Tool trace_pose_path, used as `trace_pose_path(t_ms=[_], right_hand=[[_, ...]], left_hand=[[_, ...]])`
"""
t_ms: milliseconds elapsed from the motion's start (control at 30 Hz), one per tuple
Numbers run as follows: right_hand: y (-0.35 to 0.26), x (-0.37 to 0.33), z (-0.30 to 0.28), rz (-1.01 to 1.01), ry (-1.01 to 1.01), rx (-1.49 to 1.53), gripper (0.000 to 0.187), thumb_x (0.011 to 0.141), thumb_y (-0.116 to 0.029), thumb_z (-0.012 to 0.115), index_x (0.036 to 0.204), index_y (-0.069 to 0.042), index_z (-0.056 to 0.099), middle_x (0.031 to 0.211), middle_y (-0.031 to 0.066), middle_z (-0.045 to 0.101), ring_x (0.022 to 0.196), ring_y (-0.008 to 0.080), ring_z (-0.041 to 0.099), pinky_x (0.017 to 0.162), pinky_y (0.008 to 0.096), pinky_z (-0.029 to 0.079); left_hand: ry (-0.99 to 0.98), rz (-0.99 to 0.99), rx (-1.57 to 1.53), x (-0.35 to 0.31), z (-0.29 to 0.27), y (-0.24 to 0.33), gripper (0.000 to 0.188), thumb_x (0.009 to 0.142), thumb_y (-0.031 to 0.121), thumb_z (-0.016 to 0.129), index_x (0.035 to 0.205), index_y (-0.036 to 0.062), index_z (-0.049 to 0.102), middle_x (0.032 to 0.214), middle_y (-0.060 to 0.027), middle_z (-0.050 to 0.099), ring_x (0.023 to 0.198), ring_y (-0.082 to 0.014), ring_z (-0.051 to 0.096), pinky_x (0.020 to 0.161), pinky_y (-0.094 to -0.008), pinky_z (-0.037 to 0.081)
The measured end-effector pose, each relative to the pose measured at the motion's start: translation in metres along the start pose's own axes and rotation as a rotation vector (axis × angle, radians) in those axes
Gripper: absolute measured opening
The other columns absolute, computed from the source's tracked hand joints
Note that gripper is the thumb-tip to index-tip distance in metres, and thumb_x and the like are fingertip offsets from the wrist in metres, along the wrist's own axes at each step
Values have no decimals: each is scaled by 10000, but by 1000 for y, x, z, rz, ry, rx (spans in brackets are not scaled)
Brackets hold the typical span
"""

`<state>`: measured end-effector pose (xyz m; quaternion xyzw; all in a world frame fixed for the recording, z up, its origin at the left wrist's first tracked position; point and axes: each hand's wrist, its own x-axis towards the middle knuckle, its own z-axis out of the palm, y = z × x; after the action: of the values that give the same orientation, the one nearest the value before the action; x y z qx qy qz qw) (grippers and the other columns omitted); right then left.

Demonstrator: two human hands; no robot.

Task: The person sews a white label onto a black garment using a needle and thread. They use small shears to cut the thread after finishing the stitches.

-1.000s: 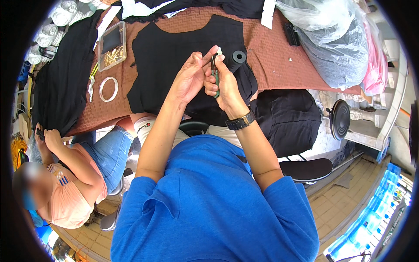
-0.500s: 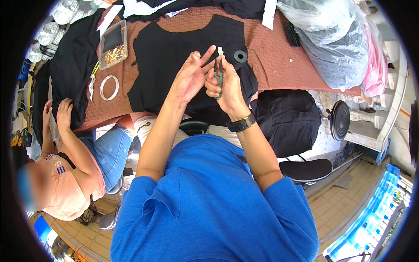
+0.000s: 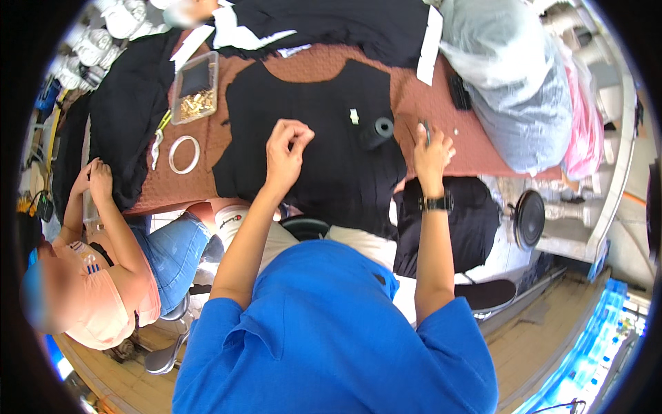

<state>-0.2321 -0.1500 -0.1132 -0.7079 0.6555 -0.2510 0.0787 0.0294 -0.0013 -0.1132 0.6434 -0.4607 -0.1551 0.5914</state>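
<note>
Just left of the black cloth [image 3: 324, 165], a clear box [image 3: 216, 77] held golden pieces [image 3: 198, 104] and a dark pad [image 3: 196, 78]. Over the cloth, the left hand [image 3: 285, 153] curled, contents unclear; right of it, snips [image 3: 427, 130] showed between the right hand's [image 3: 432, 155] thumb and fingers, grip unclear.

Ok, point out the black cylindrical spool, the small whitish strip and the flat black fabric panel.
Black cylindrical spool [image 3: 374, 137], head view: on its curved side.
Small whitish strip [image 3: 354, 116], head view: at its middle.
Flat black fabric panel [image 3: 325, 163], head view: bare cloth near middle.
</note>
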Motion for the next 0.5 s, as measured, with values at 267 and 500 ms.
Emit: trace_pose_path(t_ms=[267, 500], right_hand=[[-84, -8, -57, -626, -400, 452, 460, 771, -138, 847, 1148, -17, 614, 992, 163, 615, 810, 226, 627, 615, 311, 502], [-228, 40, -90, -738, -164, 817, 367, 846, -99, 794, 1155, -11, 616, 1028, 133, 701, 795, 172, 663, 679, 308, 531]], left_hand=[[18, 11, -20, -6, -7, -15, 81, 883, 93, 712, 851, 23, 684, 1007, -84, 630, 943, -238, 630, 833, -349, 500], [4, -43, -107, -8, -10, -15, 15, 872, 23, 691, 867, 15, 679, 1034, -88, 610, 911, -213, 624, 758, -317, 498]])
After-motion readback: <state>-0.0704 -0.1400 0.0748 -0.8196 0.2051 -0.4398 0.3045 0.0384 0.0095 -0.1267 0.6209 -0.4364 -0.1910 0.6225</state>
